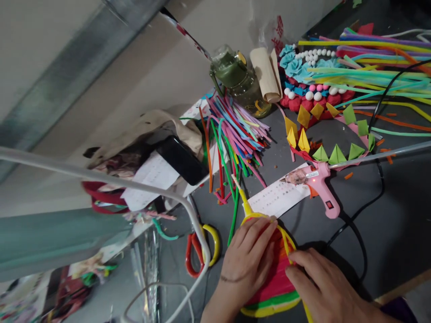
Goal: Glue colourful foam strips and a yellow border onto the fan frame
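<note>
A flat craft piece point(272, 287) with red, orange, green and yellow bands lies on the table in front of me. My left hand point(247, 258) rests across its upper left part, fingers stretched out and pressing it down. Along the right edge, a yellow pipe cleaner point(289, 242) is pinched between the thumb and forefinger of my right hand point(328, 280). Its lower end seems to hang beneath that hand. From the piece's top corner a yellow wrapped stem point(244, 202) sticks out with a bare, pale tip. My palms hide much of the surface.
A pink glue gun point(321, 184) lies on a written paper strip point(276, 197), its black cord point(362, 251) trailing right. Scissors point(202, 251) lie left, behind a white cable point(134, 179). Pipe cleaner bundles point(235, 130), a green bottle point(235, 80), a phone point(183, 159) and a paper-folded crown point(336, 154) stand farther back.
</note>
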Motion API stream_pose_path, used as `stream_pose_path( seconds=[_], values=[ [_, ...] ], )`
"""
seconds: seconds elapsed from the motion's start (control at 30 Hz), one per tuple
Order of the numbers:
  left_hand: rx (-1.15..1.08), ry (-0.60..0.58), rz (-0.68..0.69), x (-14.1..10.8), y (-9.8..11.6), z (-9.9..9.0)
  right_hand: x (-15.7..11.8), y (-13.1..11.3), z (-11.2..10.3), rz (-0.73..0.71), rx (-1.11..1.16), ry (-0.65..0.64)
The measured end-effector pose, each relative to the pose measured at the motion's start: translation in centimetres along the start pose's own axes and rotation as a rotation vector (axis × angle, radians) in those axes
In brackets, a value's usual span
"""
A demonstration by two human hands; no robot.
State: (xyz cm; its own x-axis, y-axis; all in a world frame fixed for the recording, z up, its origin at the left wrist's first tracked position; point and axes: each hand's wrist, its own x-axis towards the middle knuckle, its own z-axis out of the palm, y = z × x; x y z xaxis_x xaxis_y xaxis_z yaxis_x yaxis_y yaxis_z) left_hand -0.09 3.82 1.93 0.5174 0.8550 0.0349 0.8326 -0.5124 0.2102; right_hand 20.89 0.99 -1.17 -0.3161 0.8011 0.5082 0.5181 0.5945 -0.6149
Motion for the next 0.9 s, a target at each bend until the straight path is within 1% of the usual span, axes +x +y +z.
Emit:
stream_pose_path(
  seconds=[0.17, 0.3, 0.57, 0.73, 0.83, 0.9],
  values=[
    [0.008, 0.004, -0.014, -0.13, -0.02, 0.07, -0.25, -0.01, 0.14, -0.011, -0.002, -0.001],
    [-0.003, 0.037, -0.032, -0.26, 0.01, 0.09, -0.18, -0.20, 0.21, 0.017, -0.014, 0.009],
    [-0.013, 0.029, -0.010, -0.06, -0.06, -0.01, 0.10, -0.22, 0.04, 0.014, -0.003, 0.000],
    [-0.002, 0.021, 0.017, -0.16, -0.36, 0.09, 0.38, -0.17, 0.02, 0.023, -0.017, 0.041],
    [-0.013, 0.011, 0.017, -0.13, -0.38, 0.18, 0.26, -0.17, 0.08, 0.033, -0.001, 0.025],
    [-0.043, 0.010, 0.015, -0.14, -0.28, 0.12, 0.03, -0.15, 0.01, 0.029, 0.010, -0.008]
  ],
)
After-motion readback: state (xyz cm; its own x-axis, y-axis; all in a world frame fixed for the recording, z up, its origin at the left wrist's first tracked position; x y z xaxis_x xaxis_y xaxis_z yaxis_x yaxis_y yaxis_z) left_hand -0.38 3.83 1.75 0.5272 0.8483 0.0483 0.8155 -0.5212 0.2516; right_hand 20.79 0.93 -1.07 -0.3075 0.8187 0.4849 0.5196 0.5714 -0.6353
